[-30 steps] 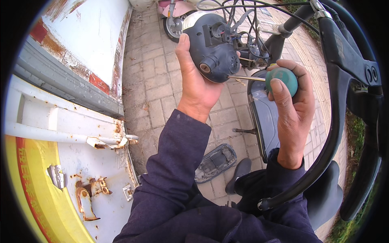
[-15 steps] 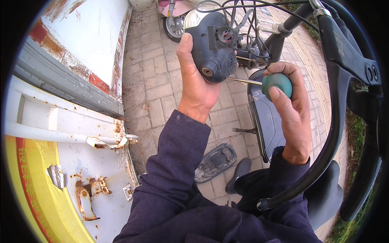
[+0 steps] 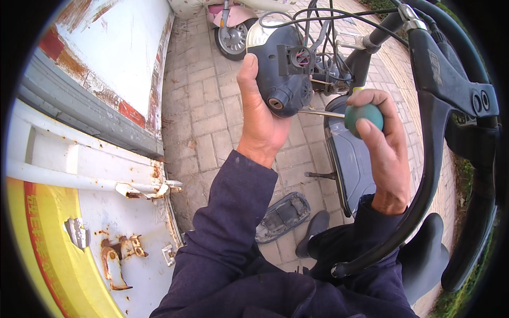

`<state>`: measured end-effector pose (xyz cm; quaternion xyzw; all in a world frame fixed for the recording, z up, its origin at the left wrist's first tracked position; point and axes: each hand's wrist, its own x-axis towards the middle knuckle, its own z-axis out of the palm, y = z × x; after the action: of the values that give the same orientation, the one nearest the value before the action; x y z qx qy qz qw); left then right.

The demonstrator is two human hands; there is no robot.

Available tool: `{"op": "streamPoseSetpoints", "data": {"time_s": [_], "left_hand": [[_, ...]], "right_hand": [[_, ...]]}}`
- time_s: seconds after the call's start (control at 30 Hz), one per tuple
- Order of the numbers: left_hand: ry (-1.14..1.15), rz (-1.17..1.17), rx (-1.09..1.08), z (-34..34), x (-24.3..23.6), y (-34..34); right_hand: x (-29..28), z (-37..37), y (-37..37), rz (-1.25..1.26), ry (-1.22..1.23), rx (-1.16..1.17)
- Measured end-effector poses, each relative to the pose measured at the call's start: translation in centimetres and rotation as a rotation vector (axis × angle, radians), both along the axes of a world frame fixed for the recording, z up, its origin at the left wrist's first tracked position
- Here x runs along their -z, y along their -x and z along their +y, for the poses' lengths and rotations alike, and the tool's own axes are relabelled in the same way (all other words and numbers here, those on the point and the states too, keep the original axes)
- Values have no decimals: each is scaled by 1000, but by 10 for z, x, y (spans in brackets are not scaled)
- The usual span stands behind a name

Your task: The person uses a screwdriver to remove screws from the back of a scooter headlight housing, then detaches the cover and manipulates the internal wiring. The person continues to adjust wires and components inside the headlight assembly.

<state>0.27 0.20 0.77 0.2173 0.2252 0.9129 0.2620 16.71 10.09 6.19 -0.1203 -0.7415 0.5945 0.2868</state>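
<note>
The left hand [image 3: 260, 124] grips the dark plastic housing [image 3: 281, 71] at twelve o'clock. The right hand [image 3: 384, 148] clenches the screwdriver [image 3: 360, 115]. The housing looks light, rigid and crackable, best held around its body.

One head-worn fisheye view, looking steeply down at my own arms.

I see everything from head height, tilted downward and slightly forward, so both forearms enter from the lower edge and the left hand [image 3: 262, 124] and right hand [image 3: 384, 153] sit close, near the centre. The brick paving [image 3: 212, 122] lies well below. Straight edges bow toward the dark round rim: the white rusted vehicle body [image 3: 95, 175] curves along my left, the black handlebar [image 3: 450, 106] along my right.
</note>
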Motion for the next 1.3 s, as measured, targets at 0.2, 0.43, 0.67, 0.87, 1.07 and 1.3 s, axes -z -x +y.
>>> {"op": "streamPoseSetpoints", "data": {"time_s": [0.2, 0.43, 0.67, 0.87, 1.07, 1.3], "left_hand": [[18, 26, -12, 2, 5, 3], [-17, -34, 14, 1, 3, 4], [-37, -90, 33, 1, 3, 1], [-60, -95, 85, -1, 6, 1], [-46, -21, 58, -2, 5, 1], [-23, -38, 16, -3, 1, 2]], "right_hand": [[-2, -5, 2, -176, -222, 250], [-16, 1, 1, -87, 53, -43], [1, -12, 8, -21, -245, 175], [-8, -5, 8, -36, -395, 55], [-6, -14, 8, -29, -190, 185], [-11, -8, 5, -67, -151, 2]]}}
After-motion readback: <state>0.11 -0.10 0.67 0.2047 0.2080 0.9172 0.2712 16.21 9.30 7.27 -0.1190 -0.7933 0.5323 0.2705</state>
